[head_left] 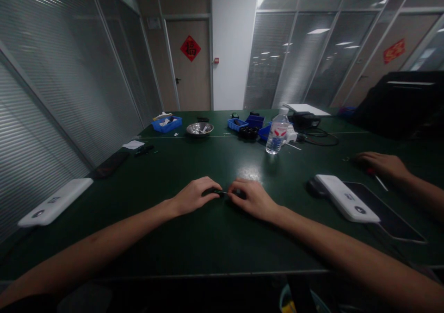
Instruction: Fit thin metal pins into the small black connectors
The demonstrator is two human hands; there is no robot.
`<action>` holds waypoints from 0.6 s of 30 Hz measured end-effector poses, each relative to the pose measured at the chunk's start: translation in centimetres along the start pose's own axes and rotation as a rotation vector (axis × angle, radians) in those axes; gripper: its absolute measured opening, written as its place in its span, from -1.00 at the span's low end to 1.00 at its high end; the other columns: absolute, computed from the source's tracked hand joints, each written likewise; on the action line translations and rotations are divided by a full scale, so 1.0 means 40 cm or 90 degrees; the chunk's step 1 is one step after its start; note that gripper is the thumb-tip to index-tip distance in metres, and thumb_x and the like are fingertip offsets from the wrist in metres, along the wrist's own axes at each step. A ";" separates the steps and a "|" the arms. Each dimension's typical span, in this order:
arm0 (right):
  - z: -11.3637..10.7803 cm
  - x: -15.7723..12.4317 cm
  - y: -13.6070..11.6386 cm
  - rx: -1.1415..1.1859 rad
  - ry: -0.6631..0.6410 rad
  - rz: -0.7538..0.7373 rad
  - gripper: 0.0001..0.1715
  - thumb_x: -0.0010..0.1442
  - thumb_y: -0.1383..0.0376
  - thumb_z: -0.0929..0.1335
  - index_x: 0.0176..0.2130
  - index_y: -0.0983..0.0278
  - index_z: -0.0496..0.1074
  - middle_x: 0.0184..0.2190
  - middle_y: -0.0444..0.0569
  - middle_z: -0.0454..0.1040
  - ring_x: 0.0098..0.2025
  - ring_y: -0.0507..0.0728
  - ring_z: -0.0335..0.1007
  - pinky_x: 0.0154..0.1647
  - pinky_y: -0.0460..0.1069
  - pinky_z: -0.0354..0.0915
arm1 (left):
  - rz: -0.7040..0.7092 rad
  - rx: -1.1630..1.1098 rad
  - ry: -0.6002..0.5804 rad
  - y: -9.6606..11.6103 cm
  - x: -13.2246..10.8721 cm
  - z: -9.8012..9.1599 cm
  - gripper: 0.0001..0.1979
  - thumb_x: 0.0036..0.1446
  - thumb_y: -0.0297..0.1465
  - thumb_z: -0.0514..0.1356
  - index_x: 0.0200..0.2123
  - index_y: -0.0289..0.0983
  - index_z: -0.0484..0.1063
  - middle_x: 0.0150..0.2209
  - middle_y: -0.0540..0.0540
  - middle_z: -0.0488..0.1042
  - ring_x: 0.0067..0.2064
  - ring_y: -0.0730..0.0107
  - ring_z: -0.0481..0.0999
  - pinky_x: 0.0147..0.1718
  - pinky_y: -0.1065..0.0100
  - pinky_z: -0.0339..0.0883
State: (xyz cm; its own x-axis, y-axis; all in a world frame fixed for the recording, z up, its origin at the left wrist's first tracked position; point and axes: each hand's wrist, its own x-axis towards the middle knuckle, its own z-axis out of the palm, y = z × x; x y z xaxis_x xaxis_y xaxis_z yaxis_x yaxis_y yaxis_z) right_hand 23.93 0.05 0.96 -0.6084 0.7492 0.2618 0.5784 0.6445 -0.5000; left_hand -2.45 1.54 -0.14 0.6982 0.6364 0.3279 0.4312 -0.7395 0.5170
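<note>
In the head view my left hand (194, 196) rests on the green table, thumb and fingers pinched around a small dark piece (218, 192) with a bit of green on it. Just to its right, my right hand (255, 198) is closed too, its fingertips on a thin light-coloured rod (225, 192) that bridges the short gap between both hands. Whether the rod is joined to the dark piece is too small to tell. My right fingers hide the rod's other end.
Ahead stand a water bottle (276, 132), a metal bowl (200, 129) and a blue basket (167, 124). White power banks lie left (55, 203) and right (347, 198). At right, another person's hand (385, 165) rests by a red-handled screwdriver (380, 182).
</note>
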 end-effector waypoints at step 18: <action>0.018 0.003 0.000 0.184 0.032 -0.016 -0.77 0.41 0.18 0.34 -0.15 0.26 0.53 -0.26 -0.07 0.54 -0.26 0.08 0.42 -0.28 -0.05 0.29 | 0.118 -0.111 0.137 -0.016 -0.013 0.010 -0.73 0.34 -0.38 0.26 0.07 -0.22 0.60 -0.10 -0.19 0.62 -0.10 0.28 0.63 -0.11 0.27 0.55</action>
State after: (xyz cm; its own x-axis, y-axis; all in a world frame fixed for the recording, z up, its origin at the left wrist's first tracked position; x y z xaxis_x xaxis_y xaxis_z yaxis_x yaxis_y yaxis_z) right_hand 23.49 0.03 0.40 -0.5893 0.7443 0.3143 0.3798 0.5985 -0.7054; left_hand -2.87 1.58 -0.95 0.6102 0.5406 0.5792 0.1906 -0.8097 0.5550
